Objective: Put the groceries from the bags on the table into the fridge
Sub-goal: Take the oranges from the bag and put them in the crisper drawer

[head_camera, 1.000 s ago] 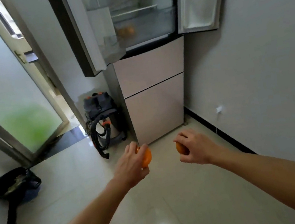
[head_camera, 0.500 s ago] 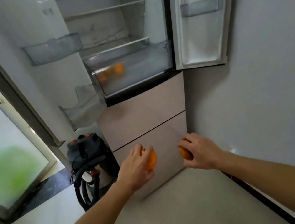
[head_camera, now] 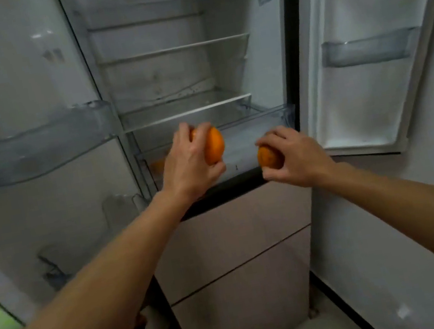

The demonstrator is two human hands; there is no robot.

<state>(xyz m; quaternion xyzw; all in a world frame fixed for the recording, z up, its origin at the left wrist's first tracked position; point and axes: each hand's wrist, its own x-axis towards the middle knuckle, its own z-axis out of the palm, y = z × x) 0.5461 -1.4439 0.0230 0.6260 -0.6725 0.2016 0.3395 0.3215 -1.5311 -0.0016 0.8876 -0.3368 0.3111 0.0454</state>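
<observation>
A: Status on your hands?

B: Your left hand (head_camera: 191, 165) is closed round a round orange fruit (head_camera: 213, 145); it sits between thumb and fingers, its exposed side facing right, slightly taller than wide as seen. It's held in front of the clear plastic crisper drawer (head_camera: 256, 129) at the bottom of the open white fridge compartment (head_camera: 180, 72).

A: Right?

B: Your right hand (head_camera: 294, 155) is curled over a second orange fruit (head_camera: 267, 157), mostly covered, only its left side showing. No clear long axis. It's just in front of the drawer's right half, lower than the left one.

A: Anything in the drawer?

B: A blurred orange shape (head_camera: 158, 165) behind the drawer front, left of your left hand.
</observation>
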